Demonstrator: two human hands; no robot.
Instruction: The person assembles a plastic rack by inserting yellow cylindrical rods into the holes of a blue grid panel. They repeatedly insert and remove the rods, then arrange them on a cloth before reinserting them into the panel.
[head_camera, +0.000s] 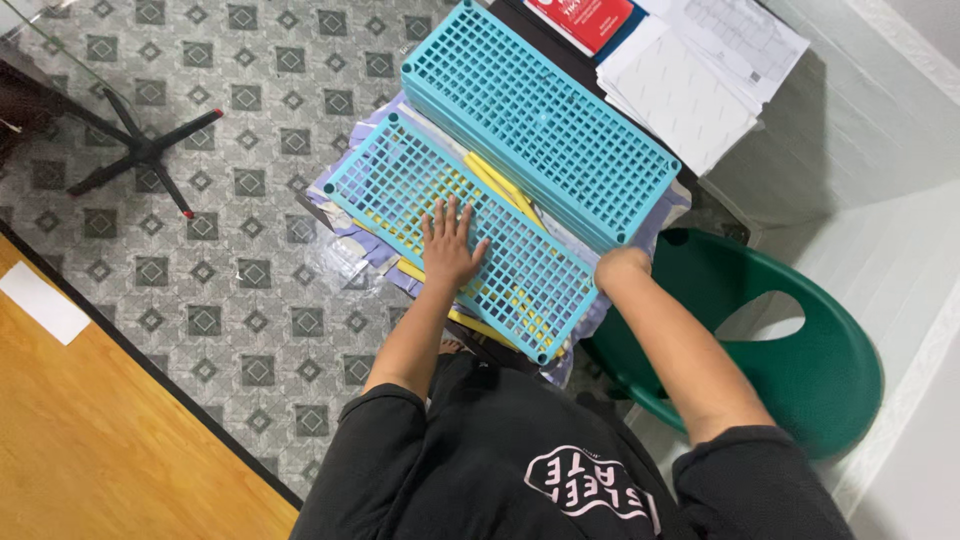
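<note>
My left hand (450, 243) lies flat, fingers spread, on a light-blue plastic grid panel (400, 180) that rests over yellow pieces (500, 185) and a lilac sheet (340, 190). My right hand (620, 266) is at the panel's right end; its fingers are hidden under the edge, so its hold is unclear. A stack of the same blue grid panels (540, 115) lies just behind, touching the front panel.
A green plastic chair (810, 370) stands to the right. White papers (690, 70) and a red booklet (590, 18) lie beyond the stack. A black chair base (145, 150) stands on the patterned tile floor at left; wood surface (90, 440) at lower left.
</note>
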